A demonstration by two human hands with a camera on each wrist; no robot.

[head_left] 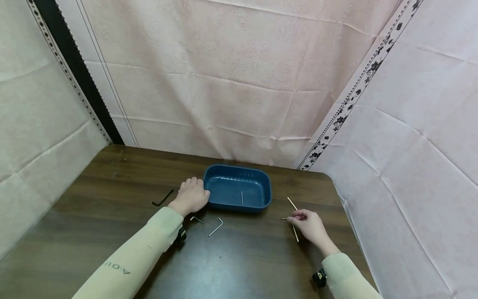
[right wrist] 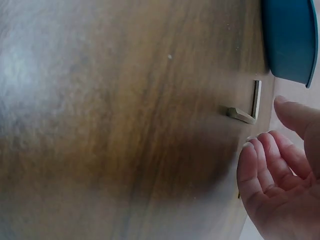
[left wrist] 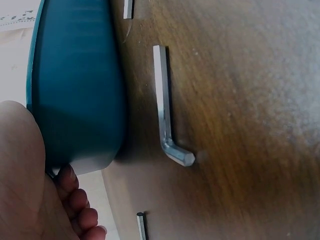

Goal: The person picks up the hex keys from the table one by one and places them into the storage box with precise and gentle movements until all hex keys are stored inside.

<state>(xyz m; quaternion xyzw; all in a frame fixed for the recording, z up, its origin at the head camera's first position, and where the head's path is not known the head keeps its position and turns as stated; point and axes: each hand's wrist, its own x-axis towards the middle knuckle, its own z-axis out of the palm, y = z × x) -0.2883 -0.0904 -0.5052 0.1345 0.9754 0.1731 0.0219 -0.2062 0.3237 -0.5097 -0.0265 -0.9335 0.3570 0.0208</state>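
A blue plastic tray (head_left: 239, 207) stands towards the back of the table. My left hand (head_left: 192, 196) grips its left end, thumb at the rim and fingers curled beneath. A thin silver hex key (head_left: 242, 198) lies inside the tray. My right hand (head_left: 308, 226) hovers over gold-toned hex keys (head_left: 292, 203) on the right, partly hiding them. In the right wrist view, one L-shaped hex key (right wrist: 257, 102) lies on the table just beyond the fingertips (right wrist: 248, 145); the thumb stands apart from the fingers, with nothing visible between them.
In front of the tray lie a silver hex key (head_left: 215, 227) and a smaller one (head_left: 196, 219). A black hex key (head_left: 163, 198) lies left of my left hand. The brown wooden table (head_left: 239, 265) is bordered by pale cloth hangings (head_left: 231, 83) at the back and sides.
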